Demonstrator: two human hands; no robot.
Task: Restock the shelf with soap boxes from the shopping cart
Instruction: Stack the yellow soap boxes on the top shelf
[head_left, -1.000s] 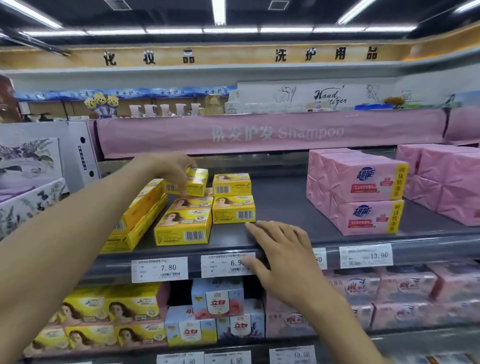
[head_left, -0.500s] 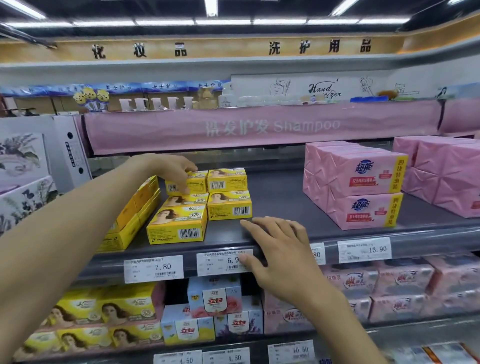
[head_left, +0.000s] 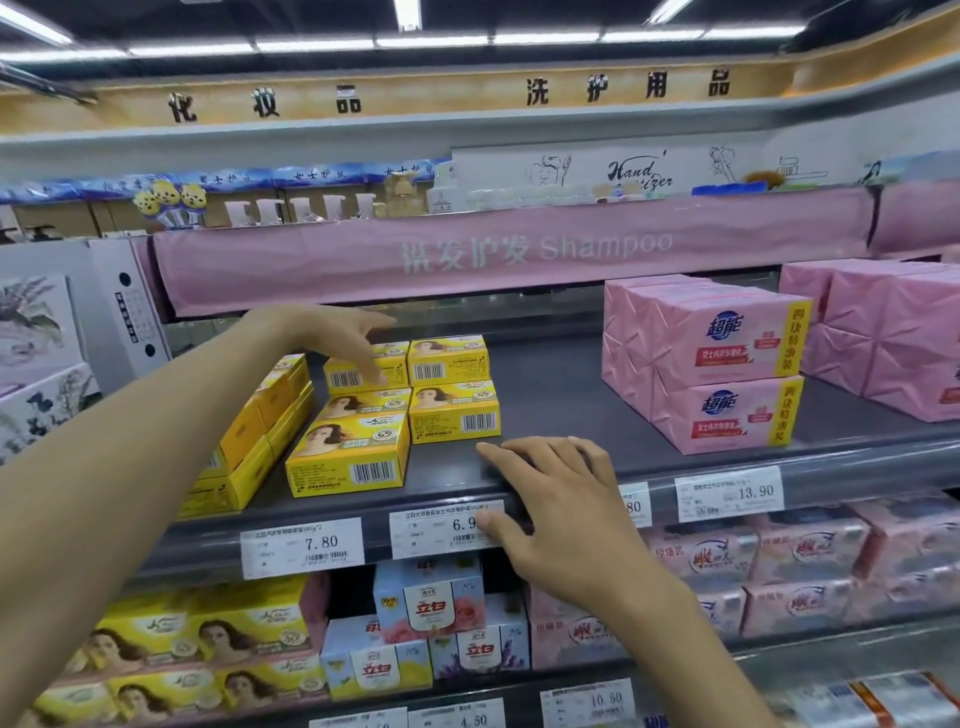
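Several yellow soap boxes stand stacked on the left of the grey shelf (head_left: 550, 395). My left hand (head_left: 332, 338) hovers over the upper back-left yellow box (head_left: 353, 376), fingers stretched out, thumb pointing down at its front; it holds nothing. Beside that box stands another upper box (head_left: 449, 358), with a lower box (head_left: 454, 415) under it and a front box (head_left: 348, 454) nearer me. My right hand (head_left: 556, 493) rests flat on the shelf's front lip, thumb on a price tag (head_left: 441, 527). No shopping cart is in view.
Pink soap packs (head_left: 717, 358) are stacked on the shelf's right, more pink packs (head_left: 893, 332) beyond. A row of yellow boxes (head_left: 260, 431) runs along the left. The lower shelf holds yellow, blue-white and pink soap boxes. A pink "Shampoo" banner (head_left: 519, 254) hangs above.
My left hand has let go of the upper back-left yellow box and its fingers have straightened above it. The right hand stays on the shelf lip.
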